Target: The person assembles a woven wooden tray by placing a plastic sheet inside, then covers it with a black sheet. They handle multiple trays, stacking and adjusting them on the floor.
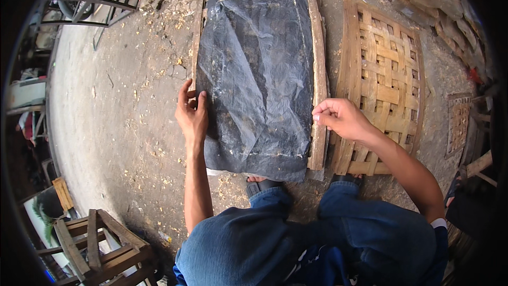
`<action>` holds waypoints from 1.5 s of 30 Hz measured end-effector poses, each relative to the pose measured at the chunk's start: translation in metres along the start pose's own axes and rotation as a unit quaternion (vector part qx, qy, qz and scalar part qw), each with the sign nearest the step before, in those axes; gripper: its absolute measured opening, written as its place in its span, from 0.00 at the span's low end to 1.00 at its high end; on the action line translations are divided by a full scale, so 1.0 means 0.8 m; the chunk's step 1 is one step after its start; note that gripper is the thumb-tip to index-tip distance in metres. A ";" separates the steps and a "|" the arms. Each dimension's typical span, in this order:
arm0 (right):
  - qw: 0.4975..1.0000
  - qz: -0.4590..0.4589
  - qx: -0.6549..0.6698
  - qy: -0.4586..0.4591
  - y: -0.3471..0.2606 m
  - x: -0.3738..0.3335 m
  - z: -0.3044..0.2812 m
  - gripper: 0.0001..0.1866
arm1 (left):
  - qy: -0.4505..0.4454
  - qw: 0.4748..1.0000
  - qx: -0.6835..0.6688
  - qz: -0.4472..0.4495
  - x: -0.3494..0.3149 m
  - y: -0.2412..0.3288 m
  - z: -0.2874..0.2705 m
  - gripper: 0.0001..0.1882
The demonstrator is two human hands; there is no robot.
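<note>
A dark plastic sheet (254, 79), creased down its middle, lies over a wooden frame (319, 58) on the ground in front of me. Dashed pale lines run along its top and bottom. My left hand (191, 116) is at the sheet's left edge, thumb and fingers apart, with nothing visible between them. Over the frame's right rail, my right hand (341, 119) is closed in a pinch, thumb against forefinger. Whatever it pinches is too small or hidden to make out. The sheet's near edge hangs past the frame, above a paler layer.
To the right lies a woven wooden-strip panel (389, 82), with a smaller one (458, 122) farther right. A wooden stool (100, 246) stands at lower left. Metal racks (87, 8) are at far left, stacked wood pieces (444, 10) at far right. Wood chips litter the concrete floor (121, 106).
</note>
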State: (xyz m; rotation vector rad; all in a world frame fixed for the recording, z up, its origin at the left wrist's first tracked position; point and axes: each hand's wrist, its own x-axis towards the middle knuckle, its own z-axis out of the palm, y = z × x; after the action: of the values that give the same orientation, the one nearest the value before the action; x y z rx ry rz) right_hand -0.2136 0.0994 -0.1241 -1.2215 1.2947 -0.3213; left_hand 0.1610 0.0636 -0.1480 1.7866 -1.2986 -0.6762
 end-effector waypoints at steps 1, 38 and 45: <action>1.000 -0.013 -0.004 0.015 -0.002 0.002 0.000 0.09 | 0.005 1.000 -0.001 0.007 0.000 0.000 0.006 0.25; 0.805 -0.283 -0.520 0.037 0.006 0.001 0.009 0.33 | -0.010 0.911 0.355 0.208 0.017 -0.016 -0.004 0.40; 0.810 -0.297 -0.503 0.041 0.010 0.003 0.008 0.32 | 0.160 0.930 0.229 0.240 0.083 -0.005 -0.066 0.20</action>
State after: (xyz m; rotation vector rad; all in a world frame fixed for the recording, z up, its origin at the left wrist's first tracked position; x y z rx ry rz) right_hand -0.2109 0.1034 -0.1331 -2.5659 1.1202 -0.0997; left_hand 0.2269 0.0170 -0.1210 1.7276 -1.6617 0.2037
